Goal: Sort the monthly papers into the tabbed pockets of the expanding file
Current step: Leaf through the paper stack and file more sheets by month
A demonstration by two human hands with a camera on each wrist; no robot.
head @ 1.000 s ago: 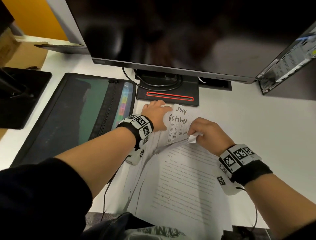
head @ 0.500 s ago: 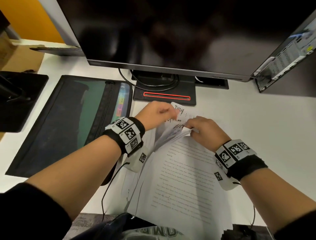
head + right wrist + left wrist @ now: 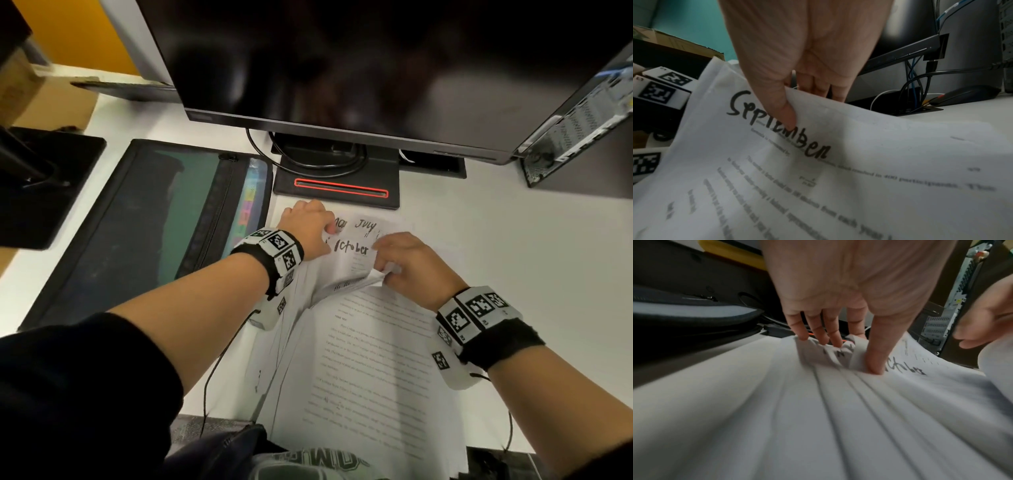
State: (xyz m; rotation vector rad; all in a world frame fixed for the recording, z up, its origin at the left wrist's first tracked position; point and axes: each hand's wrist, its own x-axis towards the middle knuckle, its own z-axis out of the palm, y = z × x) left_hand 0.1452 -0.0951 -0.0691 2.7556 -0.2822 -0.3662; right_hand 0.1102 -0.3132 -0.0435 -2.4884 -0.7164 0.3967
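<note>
A stack of printed papers (image 3: 359, 359) lies on the white desk in front of me, with its far end lifted and fanned. Handwritten month names show at the top: an "October" sheet (image 3: 352, 248) and behind it a "July" sheet (image 3: 366, 224). My left hand (image 3: 329, 228) pinches the far edges of several sheets, its thumb (image 3: 875, 356) pressed beside "October". My right hand (image 3: 383, 270) pinches the top edge of a curled-over sheet marked "September" (image 3: 838, 146), thumb (image 3: 785, 110) on top. The black expanding file (image 3: 154, 222) lies open to the left, its coloured tabs (image 3: 250, 202) showing.
A large monitor (image 3: 342, 68) looms over the desk's back, its stand base (image 3: 335, 185) just beyond the papers. A computer tower (image 3: 582, 120) stands at the right, a black stand base (image 3: 44, 185) and a cardboard box (image 3: 41, 102) at the left. Bare desk (image 3: 513, 257) lies right of the papers.
Both hands have leafed through the top edges of the sheets. The October heading, half covered a moment ago, shows again, and another heading has appeared left of July.
</note>
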